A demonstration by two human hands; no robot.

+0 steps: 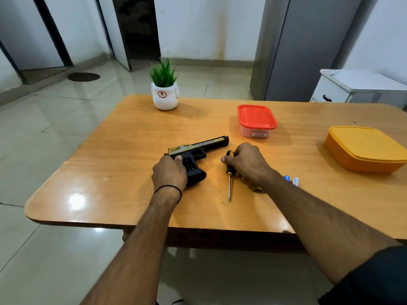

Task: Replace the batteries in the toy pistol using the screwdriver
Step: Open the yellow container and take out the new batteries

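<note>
A black and gold toy pistol (199,148) lies on its side on the wooden table (123,155), barrel pointing right. My left hand (169,172) grips its black handle, thumb on the side of the grip. To its right lies a screwdriver (229,183) with a black and yellow handle, shaft pointing toward me. My right hand (246,162) curls round that handle, thumb on its left side. Two small batteries (291,179) lie just right of my right forearm, partly hidden by it.
A box with a red lid (256,119) stands beyond my right hand. A closed orange container (365,148) sits at the right edge. A white pot with a green plant (165,93) stands at the table's far edge.
</note>
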